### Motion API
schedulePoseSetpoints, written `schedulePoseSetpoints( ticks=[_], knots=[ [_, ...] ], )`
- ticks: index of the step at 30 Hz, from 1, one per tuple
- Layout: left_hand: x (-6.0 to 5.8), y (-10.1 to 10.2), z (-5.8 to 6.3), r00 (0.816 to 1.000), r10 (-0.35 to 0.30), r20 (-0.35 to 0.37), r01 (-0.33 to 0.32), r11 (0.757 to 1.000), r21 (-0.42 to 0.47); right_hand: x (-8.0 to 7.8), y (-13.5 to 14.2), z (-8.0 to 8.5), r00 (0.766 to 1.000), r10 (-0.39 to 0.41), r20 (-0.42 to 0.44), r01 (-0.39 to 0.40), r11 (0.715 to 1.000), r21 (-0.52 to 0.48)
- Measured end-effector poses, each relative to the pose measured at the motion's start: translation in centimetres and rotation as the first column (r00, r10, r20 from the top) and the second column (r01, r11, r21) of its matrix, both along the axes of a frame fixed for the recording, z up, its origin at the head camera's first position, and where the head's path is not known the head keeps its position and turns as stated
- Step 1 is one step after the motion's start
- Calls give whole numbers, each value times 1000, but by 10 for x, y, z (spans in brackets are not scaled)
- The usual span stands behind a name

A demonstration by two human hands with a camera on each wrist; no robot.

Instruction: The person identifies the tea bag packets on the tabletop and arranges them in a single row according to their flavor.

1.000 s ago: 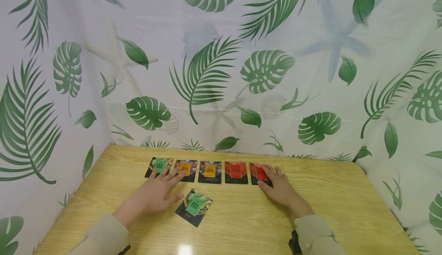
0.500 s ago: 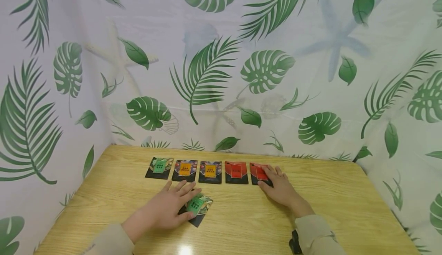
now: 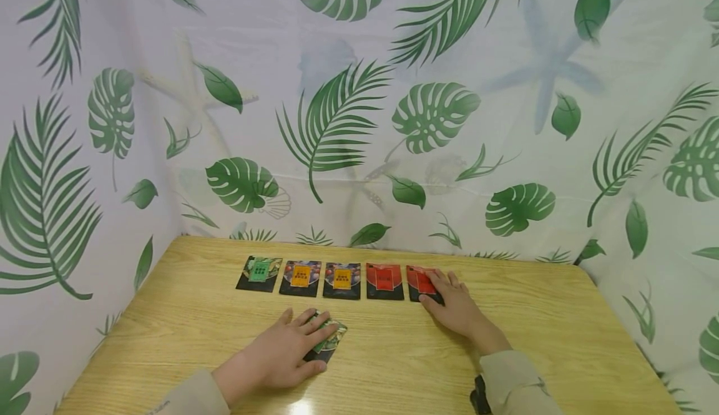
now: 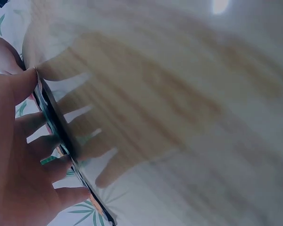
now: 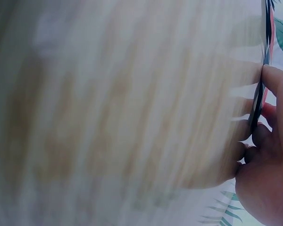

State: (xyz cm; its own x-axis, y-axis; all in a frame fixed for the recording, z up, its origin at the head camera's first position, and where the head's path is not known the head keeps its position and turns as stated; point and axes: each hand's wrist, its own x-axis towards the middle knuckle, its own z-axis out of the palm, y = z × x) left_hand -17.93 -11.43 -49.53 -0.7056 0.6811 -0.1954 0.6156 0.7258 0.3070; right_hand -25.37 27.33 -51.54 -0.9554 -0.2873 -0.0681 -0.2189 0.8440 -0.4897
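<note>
My left hand (image 3: 289,349) lies with spread fingers over a green-labelled food sachet (image 3: 332,338), which sits at a slant in front of the row and is partly hidden. In the left wrist view the fingers (image 4: 61,167) and thumb reach the thin dark edge of that sachet (image 4: 56,120). At the right end of the row, my right hand (image 3: 457,306) rests its fingers on a red and black sachet (image 3: 418,283), covering its right side. Its edge (image 5: 260,96) shows beneath the fingertips in the right wrist view.
Left of that red sachet in the row lie a green-labelled sachet (image 3: 259,273), two orange-labelled sachets (image 3: 300,278) and another red sachet (image 3: 384,281). They sit flat near the back of the wooden table (image 3: 539,321). A leaf-patterned cloth (image 3: 359,122) rises behind.
My left hand has moved from the left end of the row toward me and right, onto the slanted green-labelled sachet. The right hand stays on the red sachet.
</note>
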Motion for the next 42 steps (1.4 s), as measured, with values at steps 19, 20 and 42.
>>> schedulePoseSetpoints(
  ticks=[19,20,42],
  knots=[
    [2,-14,0,996,86,-7,-86,996,6,-1,-1,1,1000,6,1,-6,1000,4],
    [2,-16,-1,996,89,-5,-89,996,9,-1,-1,0,1000,5,1,-5,1000,6],
    [9,-63,-3,975,220,-2,-220,974,52,-2,0,-1,1000,0,-3,0,1000,26]
  ],
)
